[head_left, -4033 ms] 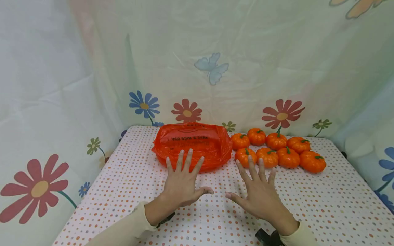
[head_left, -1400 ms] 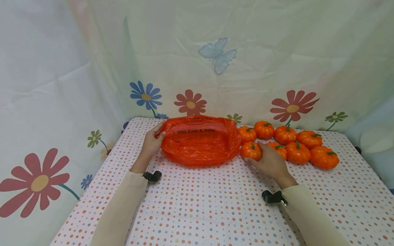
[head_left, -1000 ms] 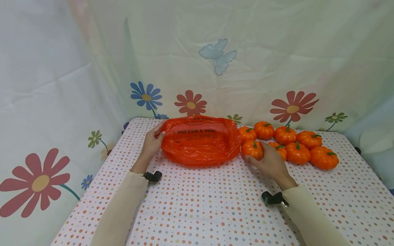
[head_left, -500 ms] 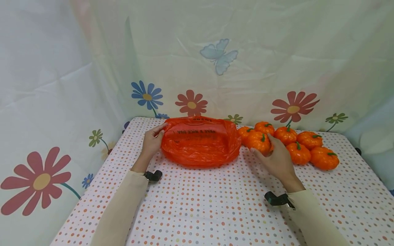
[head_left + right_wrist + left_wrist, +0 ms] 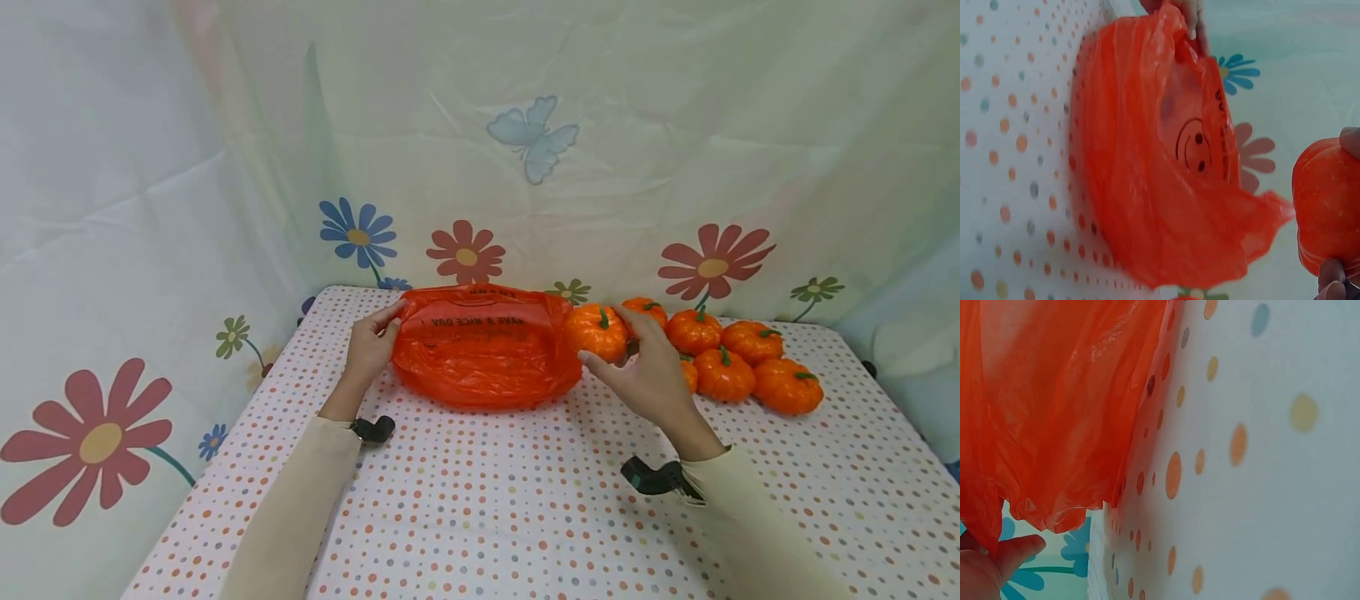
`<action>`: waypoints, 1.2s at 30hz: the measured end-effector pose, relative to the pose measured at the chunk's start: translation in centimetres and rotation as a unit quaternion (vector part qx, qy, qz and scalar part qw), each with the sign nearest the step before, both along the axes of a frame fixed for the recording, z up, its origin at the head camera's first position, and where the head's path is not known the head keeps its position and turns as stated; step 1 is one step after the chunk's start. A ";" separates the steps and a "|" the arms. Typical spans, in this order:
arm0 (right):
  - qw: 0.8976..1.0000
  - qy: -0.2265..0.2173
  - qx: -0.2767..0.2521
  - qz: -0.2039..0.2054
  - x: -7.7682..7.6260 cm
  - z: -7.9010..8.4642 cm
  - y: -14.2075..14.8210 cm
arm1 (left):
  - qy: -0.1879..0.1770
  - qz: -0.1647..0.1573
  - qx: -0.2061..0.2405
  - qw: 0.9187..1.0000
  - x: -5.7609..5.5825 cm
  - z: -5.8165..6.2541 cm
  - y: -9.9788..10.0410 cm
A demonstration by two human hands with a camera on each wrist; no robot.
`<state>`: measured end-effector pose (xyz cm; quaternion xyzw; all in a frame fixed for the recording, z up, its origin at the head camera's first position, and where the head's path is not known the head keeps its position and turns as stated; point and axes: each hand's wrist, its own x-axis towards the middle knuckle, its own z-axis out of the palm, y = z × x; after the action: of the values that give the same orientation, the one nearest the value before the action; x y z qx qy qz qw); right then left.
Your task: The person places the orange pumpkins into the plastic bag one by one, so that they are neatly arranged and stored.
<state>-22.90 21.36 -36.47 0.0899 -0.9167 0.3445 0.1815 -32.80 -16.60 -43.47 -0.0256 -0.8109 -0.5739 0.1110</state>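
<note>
My right hand (image 5: 643, 367) grips a small orange toy pumpkin (image 5: 599, 333) with a green stem, thumb on its near side and fingers behind it. The pumpkin is raised beside the right end of a red plastic bag (image 5: 480, 358). In the right wrist view the same pumpkin (image 5: 1325, 206) sits between thumb and fingertips. My left hand (image 5: 370, 350) pinches the bag's left edge; its thumb (image 5: 1019, 551) shows below the film in the left wrist view. The bag (image 5: 1141, 169) stands puffed with its mouth gaping, printed with a smiley and lettering.
Several more pumpkins (image 5: 724, 375) sit in two rows on the right of the dotted tablecloth (image 5: 480, 500). A flowered curtain (image 5: 637, 167) hangs close behind the table and along its sides.
Both hands were spread over the table at first. My left hand has gone to the bag's edge; my right hand has taken the front-left pumpkin and lifted it up and left toward the bag.
</note>
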 end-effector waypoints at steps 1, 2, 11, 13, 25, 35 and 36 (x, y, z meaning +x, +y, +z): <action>1.000 0.001 -0.002 0.009 -0.2 -0.1 -0.5 | -0.001 0.000 0.001 1.000 0.0 0.0 -0.1; 1.000 0.000 -0.006 0.018 -0.4 -0.1 -0.9 | -0.002 0.001 0.002 1.000 0.0 0.0 -0.1; 0.996 -0.045 -0.006 0.071 -2.9 -1.1 -5.2 | -0.007 0.011 -0.008 1.000 -0.2 -0.2 -0.1; 0.996 -0.042 0.002 0.075 -3.5 -1.2 -6.0 | -0.007 0.012 -0.008 1.000 -0.2 -0.1 -0.1; 0.992 -0.051 0.026 0.111 -5.3 -0.2 -10.9 | -0.014 0.013 -0.012 1.000 -0.3 0.1 -0.1; 0.982 -0.135 0.029 0.130 -9.2 -1.3 -14.5 | -0.020 0.010 -0.021 1.000 -0.6 -0.1 -0.2; 0.980 -0.145 0.032 0.131 -9.5 -1.4 -14.8 | -0.021 0.011 -0.024 0.999 -0.6 -0.1 -0.1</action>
<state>-32.39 6.58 -37.90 0.1637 -0.9243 0.3449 -0.0030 -33.36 -16.74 -43.57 -0.0077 -0.8267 -0.5537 0.0999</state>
